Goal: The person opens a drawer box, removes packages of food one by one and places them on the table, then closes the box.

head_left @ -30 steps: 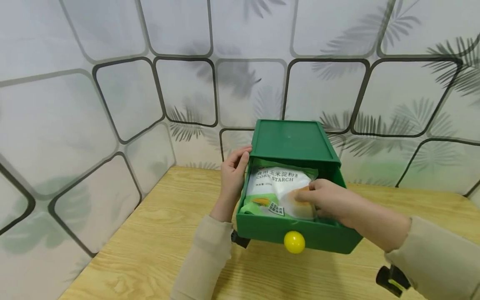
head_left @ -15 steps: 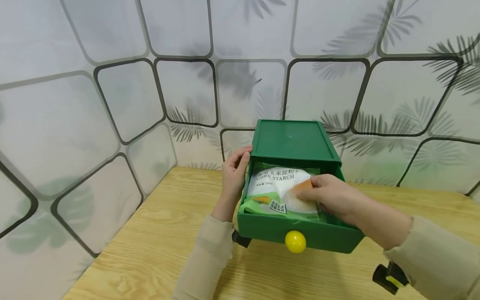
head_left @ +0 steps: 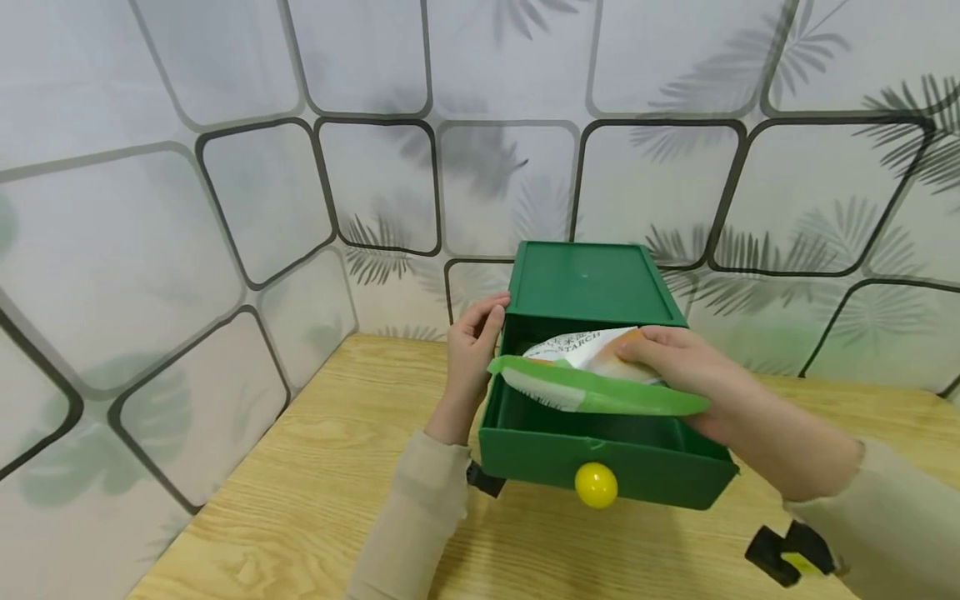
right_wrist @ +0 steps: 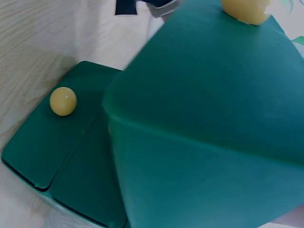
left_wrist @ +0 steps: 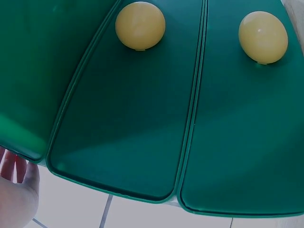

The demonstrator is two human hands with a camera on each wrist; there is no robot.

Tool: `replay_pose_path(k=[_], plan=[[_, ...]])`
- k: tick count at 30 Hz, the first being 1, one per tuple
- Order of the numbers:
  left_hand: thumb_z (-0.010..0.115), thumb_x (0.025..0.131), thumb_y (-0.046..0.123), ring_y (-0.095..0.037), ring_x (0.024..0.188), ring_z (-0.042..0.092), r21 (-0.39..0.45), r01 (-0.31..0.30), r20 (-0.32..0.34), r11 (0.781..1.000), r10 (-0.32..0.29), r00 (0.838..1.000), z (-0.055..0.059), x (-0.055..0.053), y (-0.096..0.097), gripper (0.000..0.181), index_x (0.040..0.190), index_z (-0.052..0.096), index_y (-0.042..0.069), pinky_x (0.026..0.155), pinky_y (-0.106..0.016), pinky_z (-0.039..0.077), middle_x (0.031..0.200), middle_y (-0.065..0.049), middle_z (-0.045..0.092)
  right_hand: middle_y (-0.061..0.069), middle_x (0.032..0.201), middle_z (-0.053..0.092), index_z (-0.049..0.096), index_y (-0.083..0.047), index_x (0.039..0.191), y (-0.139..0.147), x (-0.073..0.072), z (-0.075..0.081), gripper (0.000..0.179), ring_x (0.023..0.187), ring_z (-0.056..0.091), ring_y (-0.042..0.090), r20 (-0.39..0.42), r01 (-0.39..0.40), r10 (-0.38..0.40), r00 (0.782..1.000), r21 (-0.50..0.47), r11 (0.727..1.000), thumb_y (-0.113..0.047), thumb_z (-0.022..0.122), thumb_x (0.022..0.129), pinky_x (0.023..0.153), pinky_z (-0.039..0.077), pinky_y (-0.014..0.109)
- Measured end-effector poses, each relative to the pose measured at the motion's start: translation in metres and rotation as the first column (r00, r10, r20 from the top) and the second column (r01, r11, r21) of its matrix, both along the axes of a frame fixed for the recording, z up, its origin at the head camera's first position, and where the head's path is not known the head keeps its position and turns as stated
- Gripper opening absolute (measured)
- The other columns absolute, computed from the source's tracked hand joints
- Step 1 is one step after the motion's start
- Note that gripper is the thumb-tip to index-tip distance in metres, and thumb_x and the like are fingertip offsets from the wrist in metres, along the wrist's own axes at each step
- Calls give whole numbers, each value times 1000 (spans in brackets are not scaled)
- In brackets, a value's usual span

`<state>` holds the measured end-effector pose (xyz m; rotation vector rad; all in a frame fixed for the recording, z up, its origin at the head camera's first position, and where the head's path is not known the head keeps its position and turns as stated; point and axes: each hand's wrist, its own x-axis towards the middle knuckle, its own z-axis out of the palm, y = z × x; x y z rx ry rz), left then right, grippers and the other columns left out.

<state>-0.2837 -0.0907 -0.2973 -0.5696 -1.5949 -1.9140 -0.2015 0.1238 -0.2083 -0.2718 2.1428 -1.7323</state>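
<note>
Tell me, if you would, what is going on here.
A person's right hand grips a starch bag, holding it tilted with its green edge raised over the pulled-out top drawer. The left hand rests against the side of the green cabinet. Two lower drawers with yellow knobs are closed. Whether the bag's far end still touches the drawer is hidden.

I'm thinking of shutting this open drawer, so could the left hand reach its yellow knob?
Probably yes: the left hand rests against the cabinet, nothing visible blocks the yellow knob, and the starch bag, held by the right hand, is clear of it.
</note>
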Motion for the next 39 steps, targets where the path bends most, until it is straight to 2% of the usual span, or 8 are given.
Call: replay_pose_path(k=[13, 15, 18, 20, 23, 28, 35, 39], plan=[[48, 91, 3, -22, 104, 52, -15, 5, -1, 1000, -5, 1000, 1, 1, 1, 25, 108, 57, -12, 88, -31, 42, 112, -20, 56, 7, 81, 61, 52, -1, 100, 23, 8, 14, 22, 62, 61, 13, 19, -54, 59, 998, -217, 975, -21, 48, 93, 55, 51, 24], [48, 91, 3, -23, 105, 51, -10, 8, -5, 1000, -8, 1000, 1, 2, 1, 25, 108, 56, -13, 89, -31, 41, 112, -21, 55, 7, 83, 62, 57, -1, 99, 29, 9, 17, 24, 64, 60, 13, -14, -109, 109, 994, -239, 965, -22, 49, 92, 57, 50, 24], [48, 91, 2, -23, 105, 51, 0, 9, -7, 1000, -9, 1000, 1, 2, 1, 25, 107, 56, -14, 90, -31, 40, 112, -21, 55, 8, 85, 63, 62, -1, 100, 39, 10, 21, 25, 66, 61, 13, -52, -192, 185, 981, -304, 933, -21, 48, 93, 59, 51, 25], [48, 91, 2, -23, 105, 51, 4, 5, -7, 1000, -5, 1000, 2, 2, 1, 24, 107, 57, -14, 90, -31, 40, 111, -22, 55, 10, 91, 63, 60, 1, 106, 47, 9, 23, 28, 71, 61, 13, -108, -295, 275, 955, -335, 895, -18, 42, 95, 63, 51, 27], [49, 90, 2, -23, 104, 51, 4, 2, -7, 1000, -2, 1000, 2, 1, 1, 24, 106, 57, -14, 89, -31, 41, 110, -21, 56, 11, 93, 63, 56, 5, 110, 58, 7, 24, 33, 73, 61, 14, -144, -371, 343, 928, -397, 839, -13, 31, 98, 64, 51, 28], [49, 90, 3, -22, 104, 52, 4, 0, -4, 1000, 0, 1000, 1, 0, 1, 24, 106, 57, -13, 89, -31, 41, 110, -19, 56, 15, 95, 63, 53, 8, 113, 72, 5, 26, 42, 71, 61, 16, -166, -397, 361, 917, -449, 800, -7, 16, 99, 63, 51, 29], [49, 91, 5, -20, 104, 52, -7, 4, -4, 1000, -4, 1000, 0, 1, 2, 25, 107, 57, -12, 89, -32, 41, 112, -17, 56, 16, 103, 59, 49, 12, 115, 83, 5, 29, 44, 72, 58, 15, -270, -449, 370, 889, -360, 818, -4, 11, 99, 69, 49, 30], [49, 91, 5, -21, 105, 52, -11, 5, 5, 1000, -5, 1000, 0, 1, 2, 25, 108, 57, -11, 89, -32, 41, 112, -18, 56, 16, 102, 61, 52, 9, 114, 93, 1, 28, 44, 71, 60, 17, -223, -385, 318, 922, -408, 828, -6, 14, 99, 66, 51, 30]])
